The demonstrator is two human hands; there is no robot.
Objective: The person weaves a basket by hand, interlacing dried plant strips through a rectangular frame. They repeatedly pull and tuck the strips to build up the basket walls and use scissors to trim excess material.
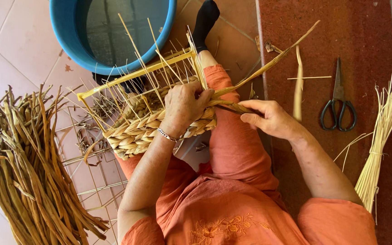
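Resting across the person's lap, the half-woven basket [150,120] is steadied by the left hand [183,106] gripping its braided rim, while the right hand [271,119] pinches the loose dried strand [259,70] taut beside it, scissors [338,102] lying near.

**Basket on the lap, stores to either side**

Half-woven basket [155,122] on the lap, across the thigh. Left hand [183,106] on the basket's woven rim; right hand [271,119] just right of it, on a plaited strand [232,107] running out from the weave. Tub [69,31] on the floor beyond the basket. Heap of dried stalks [28,168] far left, wire frame [98,181] between heap and lap. Scissors [338,106] on the mat to the right; bundle of thin straws [379,145] further right.
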